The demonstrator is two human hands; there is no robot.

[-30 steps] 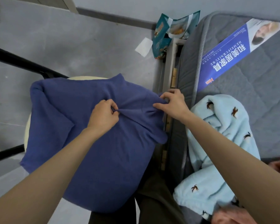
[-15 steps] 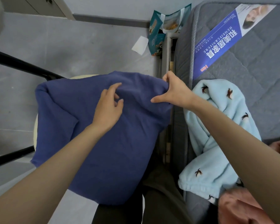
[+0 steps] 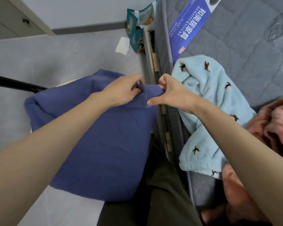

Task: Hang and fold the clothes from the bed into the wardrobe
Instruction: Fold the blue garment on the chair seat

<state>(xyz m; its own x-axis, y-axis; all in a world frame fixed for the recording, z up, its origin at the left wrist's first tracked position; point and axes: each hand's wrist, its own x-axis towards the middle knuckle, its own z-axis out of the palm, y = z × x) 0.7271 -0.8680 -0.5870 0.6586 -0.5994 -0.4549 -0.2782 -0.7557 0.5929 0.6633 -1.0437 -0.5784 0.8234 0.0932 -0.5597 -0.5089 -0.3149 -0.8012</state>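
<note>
Your left grip (image 3: pixel 121 92) and right grip (image 3: pixel 171 93) are both pinching the top fold of the blue sweater (image 3: pixel 104 144), close together; it is draping down just beside the bed (image 3: pixel 235 38), where a pale blue garment (image 3: pixel 203 82) is lying.

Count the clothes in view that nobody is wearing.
3. A dark blue sweater, pinched by the left hand and right hand; a light blue fleece on the mattress edge; a pink garment at lower right, partly cut off, which may hide more.
</note>
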